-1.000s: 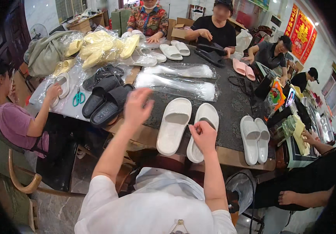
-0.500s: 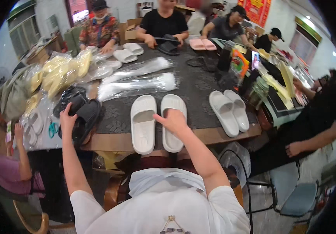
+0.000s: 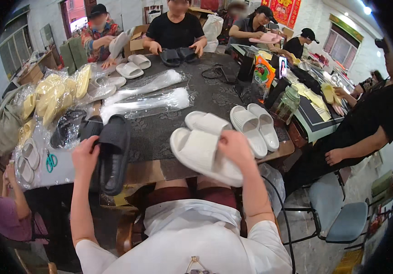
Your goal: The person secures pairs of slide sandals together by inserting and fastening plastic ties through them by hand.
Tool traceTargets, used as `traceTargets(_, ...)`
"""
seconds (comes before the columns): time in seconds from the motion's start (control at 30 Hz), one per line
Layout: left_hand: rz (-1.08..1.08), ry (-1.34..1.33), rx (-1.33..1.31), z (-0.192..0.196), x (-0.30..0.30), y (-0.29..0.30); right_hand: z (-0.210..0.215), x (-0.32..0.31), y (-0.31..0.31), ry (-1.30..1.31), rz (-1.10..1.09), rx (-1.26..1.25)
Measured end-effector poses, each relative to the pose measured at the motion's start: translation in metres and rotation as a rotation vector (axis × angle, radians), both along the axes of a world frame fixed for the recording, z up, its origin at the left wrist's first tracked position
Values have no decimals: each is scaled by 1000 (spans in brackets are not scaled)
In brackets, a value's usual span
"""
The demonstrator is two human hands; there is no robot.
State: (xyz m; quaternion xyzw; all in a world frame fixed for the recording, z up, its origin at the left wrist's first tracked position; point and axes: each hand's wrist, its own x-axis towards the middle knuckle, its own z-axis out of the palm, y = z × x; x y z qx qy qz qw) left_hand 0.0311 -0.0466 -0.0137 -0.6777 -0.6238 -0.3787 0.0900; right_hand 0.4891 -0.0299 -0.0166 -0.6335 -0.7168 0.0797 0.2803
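Note:
My left hand (image 3: 85, 154) grips a pair of black slippers at the table's near left edge. One black slipper (image 3: 115, 154) stands in front, with its mate partly hidden behind it. In my right hand (image 3: 235, 148) is a pair of off-white slippers (image 3: 194, 144), tilted and held together over the near edge, one overlapping the other. The fingers of this hand are curled around the slippers' side. Just to the right, a second off-white pair of slippers (image 3: 244, 122) lies on the dark table cover (image 3: 153, 130).
Bagged yellow slippers (image 3: 55, 98) are heaped at left, near green-handled scissors (image 3: 51, 162). Two clear-wrapped white bundles (image 3: 153, 101) lie mid-table. A glass jar (image 3: 287, 102) stands at right. Several people work around the table; one across handles black slippers (image 3: 178, 56). Chairs (image 3: 348, 223) stand at lower right.
My right hand has picked up the off-white pair from the table front and moved it right, tilted. My left hand has drawn the black pair nearer and to the right.

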Motion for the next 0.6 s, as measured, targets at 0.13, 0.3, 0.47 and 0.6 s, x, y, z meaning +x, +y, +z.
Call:
traceTargets(0.13,-268,201,120,13,67,-10,32,61,-6,46,-227,98)
traceTargets(0.3,-391,154,225,-5,118,-4,45,120,14,-49,-456,166)
traceTargets(0.47,-361,97,287,-25,168,13,10,173,50,-134,-512,164)
traceTargets(0.6,-313,97,235,-36,191,15,-3,138,42,-267,-631,322)
